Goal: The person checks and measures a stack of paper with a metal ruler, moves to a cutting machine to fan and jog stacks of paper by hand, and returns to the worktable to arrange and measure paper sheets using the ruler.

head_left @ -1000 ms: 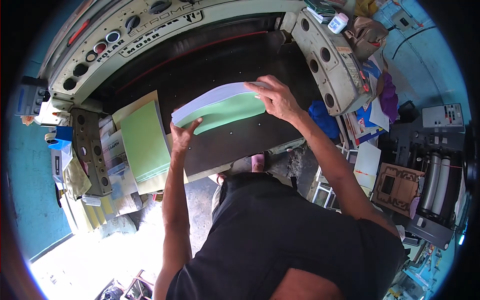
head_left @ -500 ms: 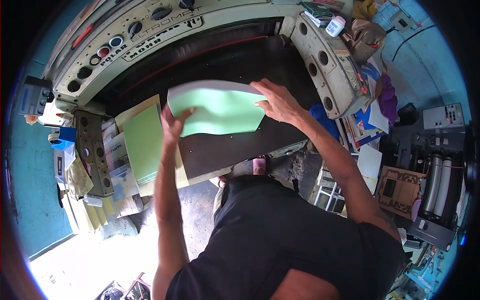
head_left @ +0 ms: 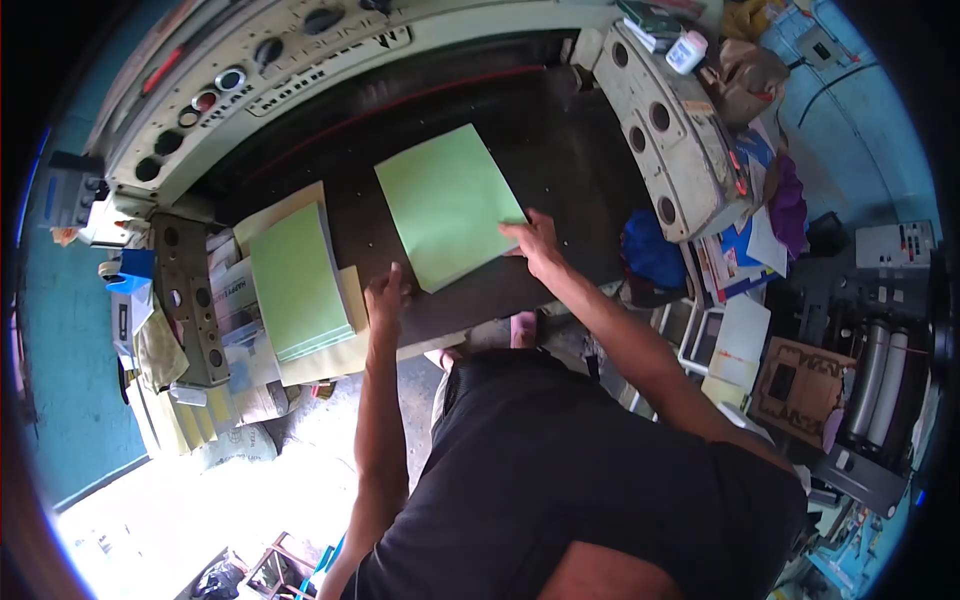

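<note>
Clearly, the weak spot is the unsupported side of the green stack (head_left: 450, 210), which lies slantwise on the dark table (head_left: 585, 195), in front of the person. The right hand (head_left: 534, 245) grips its right edge, thumb on top; how far the fingers reach underneath is hidden. The left hand (head_left: 387, 298) looks empty, thumb raised away from loosely curled, blurred fingers, just beside the lower left edge (whether it touches, I can't tell). With hold on one side only, a tug or twist from the right could fan the sheets and leave the edges uneven. A knock from the left thumb could bend the near corner. Swung too far left, the stack could bump the second green pile (head_left: 295, 275), which sits on a cream sheet (head_left: 310, 368), and push its upper layers askew.
</note>
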The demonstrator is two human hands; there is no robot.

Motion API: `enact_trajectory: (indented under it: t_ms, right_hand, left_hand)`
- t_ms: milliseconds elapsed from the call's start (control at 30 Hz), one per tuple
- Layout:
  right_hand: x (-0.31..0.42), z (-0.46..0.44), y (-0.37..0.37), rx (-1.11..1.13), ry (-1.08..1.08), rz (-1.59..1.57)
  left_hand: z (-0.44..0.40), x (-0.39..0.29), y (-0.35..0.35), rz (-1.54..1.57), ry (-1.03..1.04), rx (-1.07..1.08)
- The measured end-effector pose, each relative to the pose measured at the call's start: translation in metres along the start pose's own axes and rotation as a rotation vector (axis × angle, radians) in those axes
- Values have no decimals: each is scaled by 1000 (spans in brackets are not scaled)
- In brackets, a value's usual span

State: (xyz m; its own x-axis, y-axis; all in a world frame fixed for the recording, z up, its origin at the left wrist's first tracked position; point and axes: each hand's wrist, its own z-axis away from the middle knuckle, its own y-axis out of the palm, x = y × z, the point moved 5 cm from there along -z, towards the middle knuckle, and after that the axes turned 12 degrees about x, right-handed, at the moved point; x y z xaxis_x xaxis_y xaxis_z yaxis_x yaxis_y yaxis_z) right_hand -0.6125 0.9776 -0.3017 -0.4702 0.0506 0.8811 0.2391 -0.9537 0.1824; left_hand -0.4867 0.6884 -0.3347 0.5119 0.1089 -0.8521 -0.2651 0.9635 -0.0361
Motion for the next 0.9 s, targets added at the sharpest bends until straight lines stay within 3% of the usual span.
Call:
enact_trajectory:
  t_ms: [67,133,167,233,267,300,333,400,433,467,533,567,600,667,733,767,833,867,900]
  right_hand:
    - [8,10,1,36,8,-145]
    - [16,18,4,55,15,-190]
    - [16,21,5,75,37,-216]
    - [18,21,7,96,59,-240]
    - [19,21,6,110,95,-82]
    - [20,19,3,123,130,78]
    - [14,8,-3,123,129,82]
    - [-1,-27,-10,370,149,125]
    - [4,-35,-11,421,235,85]
    - [6,-44,-11,418,237,85]
    - [24,-62,-2,422,-128,345]
    - [32,-68,0,288,-94,797]
    - [32,-62,6,297,-89,808]
    - [45,-27,25,-67,-388,1345]
    - [44,2,46,-119,-745,1370]
    - [43,12,53,-113,-760,1376]
    - [47,15,55,-116,-774,1388]
    - [42,-3,44,-59,-524,1230]
    - [35,-19,33,-9,-275,1057]
  left_hand:
    - [22,8,18,9,-78,84]
    - [35,-2,47,538,-241,419]
    - [32,-16,56,695,-198,480]
    - [15,-39,62,703,-146,449]
    - [3,-47,64,708,-101,426]
    - [-25,-27,52,329,-137,352]
    - [-36,-21,50,333,-135,353]
    - [-47,-39,44,-153,326,191]
    - [-41,-49,43,-497,368,65]
    - [-31,-59,48,-496,367,68]
    - [-10,-74,57,-753,377,-96]
    - [-14,-71,57,-743,369,-98]
    - [-23,-73,54,-763,422,-54]
    - [-54,-85,32,-777,466,-25]
    - [-91,-67,32,200,-196,732]
    - [-99,-61,34,199,-200,733]
    - [-118,-52,32,-73,-100,330]
    - [-114,-50,38,-74,-100,333]
    - [-102,-62,35,-488,197,109]
